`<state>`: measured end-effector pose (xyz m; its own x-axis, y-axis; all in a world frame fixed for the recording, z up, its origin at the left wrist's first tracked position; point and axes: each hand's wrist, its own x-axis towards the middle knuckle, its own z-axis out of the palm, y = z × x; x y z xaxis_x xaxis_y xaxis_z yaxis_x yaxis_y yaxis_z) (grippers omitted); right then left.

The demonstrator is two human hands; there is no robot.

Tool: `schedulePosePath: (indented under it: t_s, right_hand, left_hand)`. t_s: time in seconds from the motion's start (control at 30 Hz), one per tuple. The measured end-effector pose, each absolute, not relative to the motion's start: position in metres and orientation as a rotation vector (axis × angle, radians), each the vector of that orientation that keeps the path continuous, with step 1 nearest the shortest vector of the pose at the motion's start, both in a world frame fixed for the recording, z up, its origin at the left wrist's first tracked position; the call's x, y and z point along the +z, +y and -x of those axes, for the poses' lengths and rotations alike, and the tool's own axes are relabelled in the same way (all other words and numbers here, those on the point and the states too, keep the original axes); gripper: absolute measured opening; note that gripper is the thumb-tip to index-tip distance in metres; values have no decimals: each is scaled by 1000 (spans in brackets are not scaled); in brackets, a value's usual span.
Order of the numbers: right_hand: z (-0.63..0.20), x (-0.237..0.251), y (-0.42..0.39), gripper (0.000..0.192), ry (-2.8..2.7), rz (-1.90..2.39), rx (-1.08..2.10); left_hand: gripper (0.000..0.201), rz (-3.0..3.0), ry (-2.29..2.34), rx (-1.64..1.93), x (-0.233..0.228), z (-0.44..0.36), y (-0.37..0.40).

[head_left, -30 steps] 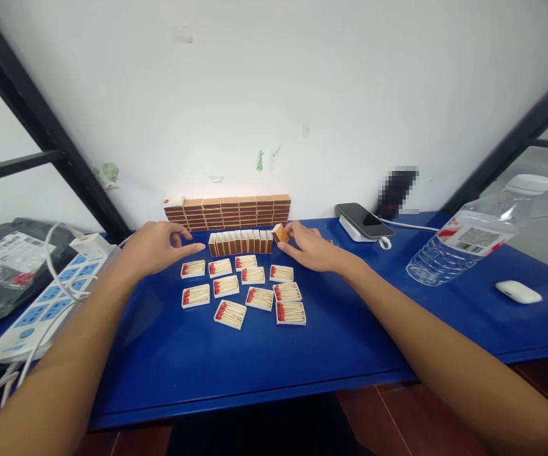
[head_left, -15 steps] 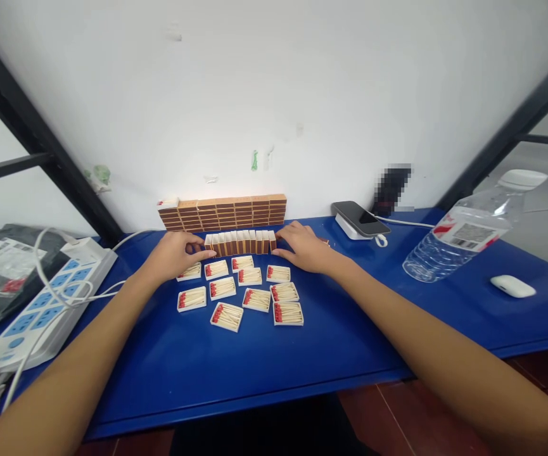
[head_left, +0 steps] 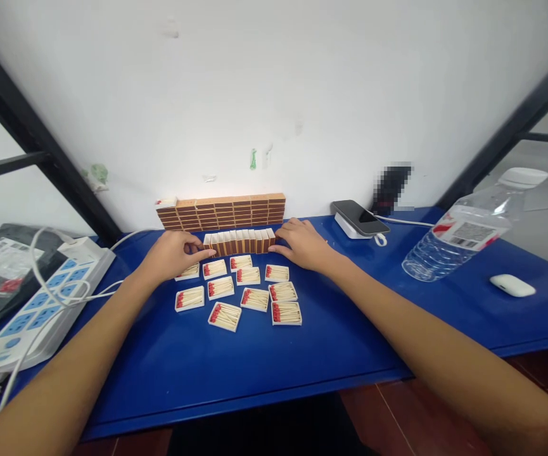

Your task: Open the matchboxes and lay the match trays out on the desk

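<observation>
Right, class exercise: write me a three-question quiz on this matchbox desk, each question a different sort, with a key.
1. True or false: both hands press on the ends of the row of upright matchbox sleeves.
2. How many open trays of matches lie in front of that row?
3. Which lies nearest the right hand? A) power strip B) phone C) water bottle

Key:
1. True: the left hand touches the row's left end, the right hand its right end.
2. Ten.
3. B.
</observation>
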<state>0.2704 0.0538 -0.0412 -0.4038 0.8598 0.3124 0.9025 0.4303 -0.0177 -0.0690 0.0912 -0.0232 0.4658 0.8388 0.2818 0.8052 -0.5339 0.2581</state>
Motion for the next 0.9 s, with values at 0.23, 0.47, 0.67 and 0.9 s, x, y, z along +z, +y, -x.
schedulePosePath:
  t_s: [0.23, 0.47, 0.67, 0.9]
  right_hand:
    - [-324, 5, 40, 50, -2310, 1950, -75]
    - [-327, 14, 29, 32, -2323, 2199, 262]
    - [-326, 9, 33, 33, -2365, 1982, 295]
    - [-333, 9, 34, 33, -2375, 1864, 419]
  left_hand:
    - [60, -2587, 1728, 436, -2, 72, 79]
    - [63, -2711, 1811, 547, 9, 66, 61]
    - [58, -2851, 1558, 739, 0, 56, 53]
    - [51, -2920, 1389, 750, -3, 48, 46]
